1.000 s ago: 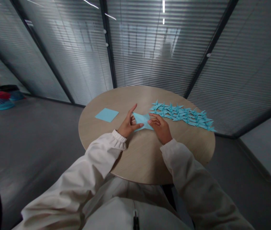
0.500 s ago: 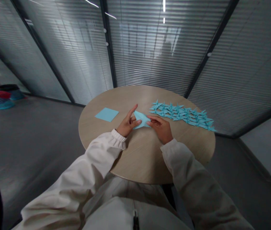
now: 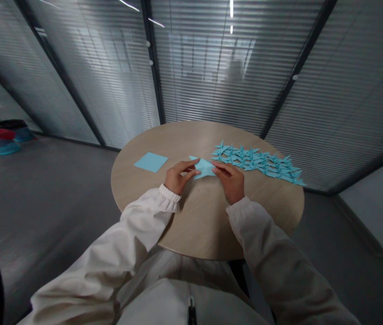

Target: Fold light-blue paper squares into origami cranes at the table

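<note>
A light blue folded paper (image 3: 204, 167) lies on the round wooden table (image 3: 198, 216) between my hands. My left hand (image 3: 178, 177) presses its left side with curled fingers, the fingertips on the paper's edge. My right hand (image 3: 232, 180) holds down the right side, fingers pressed together on it. The paper now looks like a flat triangle-shaped fold. Both sleeves are cream coloured.
A flat blue paper square (image 3: 151, 161) lies to the left of my hands. Several finished blue paper cranes (image 3: 259, 163) are laid out in rows at the right of the table. Glass walls with blinds stand behind; coloured baskets (image 3: 0, 135) sit on the floor far left.
My left index finger, raised before, has come down onto the paper. The paper has been folded smaller and pressed flat on the table.
</note>
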`<state>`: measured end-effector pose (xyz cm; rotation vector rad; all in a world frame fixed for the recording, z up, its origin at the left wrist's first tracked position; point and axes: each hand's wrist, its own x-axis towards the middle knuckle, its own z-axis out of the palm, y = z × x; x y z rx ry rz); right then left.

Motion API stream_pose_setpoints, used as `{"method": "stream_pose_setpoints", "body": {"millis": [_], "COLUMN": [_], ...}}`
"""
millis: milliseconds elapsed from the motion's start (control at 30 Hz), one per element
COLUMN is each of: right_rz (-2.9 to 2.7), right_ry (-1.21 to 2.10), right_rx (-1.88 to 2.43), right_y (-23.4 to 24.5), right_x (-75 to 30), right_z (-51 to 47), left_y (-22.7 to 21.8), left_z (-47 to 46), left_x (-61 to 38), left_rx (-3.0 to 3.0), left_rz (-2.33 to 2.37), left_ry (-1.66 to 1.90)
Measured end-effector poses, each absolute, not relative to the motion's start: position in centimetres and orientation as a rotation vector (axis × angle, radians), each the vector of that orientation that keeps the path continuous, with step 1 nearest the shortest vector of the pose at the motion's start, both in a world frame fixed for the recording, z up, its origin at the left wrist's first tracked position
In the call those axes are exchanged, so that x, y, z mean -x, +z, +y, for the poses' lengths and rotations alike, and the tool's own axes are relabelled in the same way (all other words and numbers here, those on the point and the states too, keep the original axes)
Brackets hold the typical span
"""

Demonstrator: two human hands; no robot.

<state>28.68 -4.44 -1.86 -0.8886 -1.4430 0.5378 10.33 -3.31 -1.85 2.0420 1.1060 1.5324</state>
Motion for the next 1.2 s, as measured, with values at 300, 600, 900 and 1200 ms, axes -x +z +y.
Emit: {"method": "stream_pose_setpoints", "body": {"millis": [300,600,900,1200], "right_rz": [-1.556,-1.513,-1.500,-1.552], "right_ry": [0.523,0.615,0.504,0.604], "right_rx": [0.877,0.985,0.957,0.947], "right_y": [-2.0,-2.6,-2.4,-2.7], "right_x": [-28.5,-28.2,-28.3,-27.9], "right_z": [-4.4,-4.4,-4.4,-4.4], "left_y": [-2.2,-1.9,-1.5,-2.2], "left_z": [-3.3,-3.6,-3.8,-2.9], "left_x": [-10.4,-10.9,-11.4,-11.2], "left_rx": [-1.957,-1.758,-1.623,-1.662], "left_rz": [1.017,0.979,0.942,1.042], "left_ry": [1.513,1.498,1.451,1.560]}}
